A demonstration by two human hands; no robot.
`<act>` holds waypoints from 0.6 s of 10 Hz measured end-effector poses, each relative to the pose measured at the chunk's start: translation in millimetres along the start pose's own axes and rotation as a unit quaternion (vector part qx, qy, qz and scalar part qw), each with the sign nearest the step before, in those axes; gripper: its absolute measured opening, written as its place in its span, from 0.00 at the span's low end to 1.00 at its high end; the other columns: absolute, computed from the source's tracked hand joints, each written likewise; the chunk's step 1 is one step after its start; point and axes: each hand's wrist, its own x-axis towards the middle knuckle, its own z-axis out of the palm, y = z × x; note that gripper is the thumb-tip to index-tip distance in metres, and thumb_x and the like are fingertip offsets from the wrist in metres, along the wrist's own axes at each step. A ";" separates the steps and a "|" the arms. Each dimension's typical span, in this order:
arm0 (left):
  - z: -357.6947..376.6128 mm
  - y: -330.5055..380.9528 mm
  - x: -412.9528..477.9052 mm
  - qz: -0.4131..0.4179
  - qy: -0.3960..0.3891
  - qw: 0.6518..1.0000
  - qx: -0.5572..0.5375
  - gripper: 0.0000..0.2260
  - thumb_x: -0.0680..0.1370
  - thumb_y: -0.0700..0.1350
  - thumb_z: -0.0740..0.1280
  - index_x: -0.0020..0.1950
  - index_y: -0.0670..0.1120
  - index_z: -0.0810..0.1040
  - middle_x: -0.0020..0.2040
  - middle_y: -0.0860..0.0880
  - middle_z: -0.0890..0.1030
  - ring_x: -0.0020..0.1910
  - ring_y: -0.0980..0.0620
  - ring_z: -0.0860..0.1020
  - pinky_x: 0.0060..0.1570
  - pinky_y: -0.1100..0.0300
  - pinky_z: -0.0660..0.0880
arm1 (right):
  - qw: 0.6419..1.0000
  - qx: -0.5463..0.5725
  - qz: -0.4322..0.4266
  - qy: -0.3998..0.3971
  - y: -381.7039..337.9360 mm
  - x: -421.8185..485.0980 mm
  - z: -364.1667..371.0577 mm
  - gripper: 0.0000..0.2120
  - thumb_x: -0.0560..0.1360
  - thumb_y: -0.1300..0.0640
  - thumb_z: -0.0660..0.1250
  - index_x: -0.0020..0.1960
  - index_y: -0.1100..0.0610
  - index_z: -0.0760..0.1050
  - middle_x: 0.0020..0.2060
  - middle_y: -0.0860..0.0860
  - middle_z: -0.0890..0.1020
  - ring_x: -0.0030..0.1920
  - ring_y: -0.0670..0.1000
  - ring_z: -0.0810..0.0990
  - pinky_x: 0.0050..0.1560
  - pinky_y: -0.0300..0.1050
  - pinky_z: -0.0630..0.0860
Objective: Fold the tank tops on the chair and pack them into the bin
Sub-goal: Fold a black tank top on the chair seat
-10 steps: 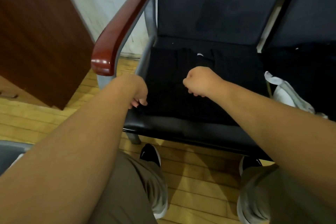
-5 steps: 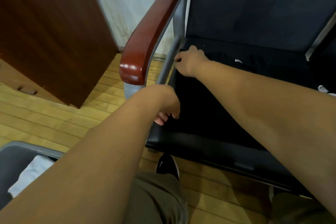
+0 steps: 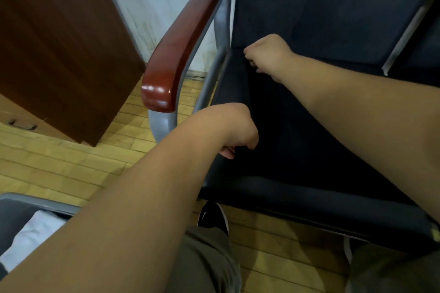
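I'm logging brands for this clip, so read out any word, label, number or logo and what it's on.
No readable words or numbers anywhere.
On the black shoe: a small white swoosh-shaped mark, no lettering.
On the black tank top: no print visible.

The armrest [image 3: 181, 50] and its grey frame post [image 3: 164, 123] block the chair seat [image 3: 297, 188] on the left. The backrest [image 3: 321, 7] closes the rear. The seat's front edge is open. Bare floor [image 3: 59, 162] separates the armrest from the wooden cabinet [image 3: 47, 43].
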 end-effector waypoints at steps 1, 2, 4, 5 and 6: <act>14.0 24.7 -6.5 0.045 0.018 0.998 0.028 0.09 0.79 0.42 0.76 0.46 0.43 0.76 0.44 0.43 0.81 0.35 0.48 0.83 0.28 0.61 0.80 | 0.997 0.075 0.024 0.023 16.4 -2.3 -33.0 0.09 0.76 0.60 0.73 0.56 0.60 0.85 0.50 0.56 0.87 0.51 0.54 0.87 0.53 0.51 0.87; 30.4 48.3 -7.6 0.069 0.030 0.996 0.051 0.10 0.79 0.44 0.76 0.49 0.44 0.76 0.42 0.46 0.82 0.30 0.52 0.81 0.23 0.64 0.75 | 0.991 0.115 0.052 0.046 36.8 0.0 -59.6 0.09 0.76 0.61 0.73 0.56 0.59 0.86 0.45 0.55 0.85 0.48 0.56 0.88 0.51 0.52 0.87; 82.7 77.5 15.2 0.095 0.059 0.988 0.105 0.15 0.79 0.47 0.74 0.47 0.42 0.69 0.52 0.44 0.77 0.48 0.46 0.79 0.45 0.55 0.76 | 0.999 0.026 0.004 0.035 82.5 3.1 -89.9 0.13 0.79 0.65 0.66 0.49 0.49 0.84 0.49 0.50 0.84 0.47 0.51 0.83 0.44 0.45 0.84; 95.5 90.4 18.6 0.111 0.056 0.982 0.145 0.23 0.81 0.47 0.71 0.70 0.38 0.68 0.54 0.44 0.75 0.51 0.46 0.77 0.38 0.57 0.73 | 0.999 -0.042 -0.015 0.007 99.9 3.1 -97.2 0.14 0.79 0.64 0.65 0.47 0.48 0.85 0.46 0.47 0.83 0.48 0.49 0.83 0.45 0.44 0.80; 105.1 104.8 25.7 0.052 -0.018 0.982 0.178 0.31 0.84 0.54 0.68 0.77 0.37 0.61 0.62 0.45 0.77 0.58 0.48 0.79 0.51 0.58 0.75 | 0.993 -0.108 -0.041 -0.021 108.6 3.9 -103.7 0.13 0.80 0.62 0.64 0.49 0.50 0.85 0.47 0.45 0.83 0.52 0.49 0.81 0.52 0.43 0.77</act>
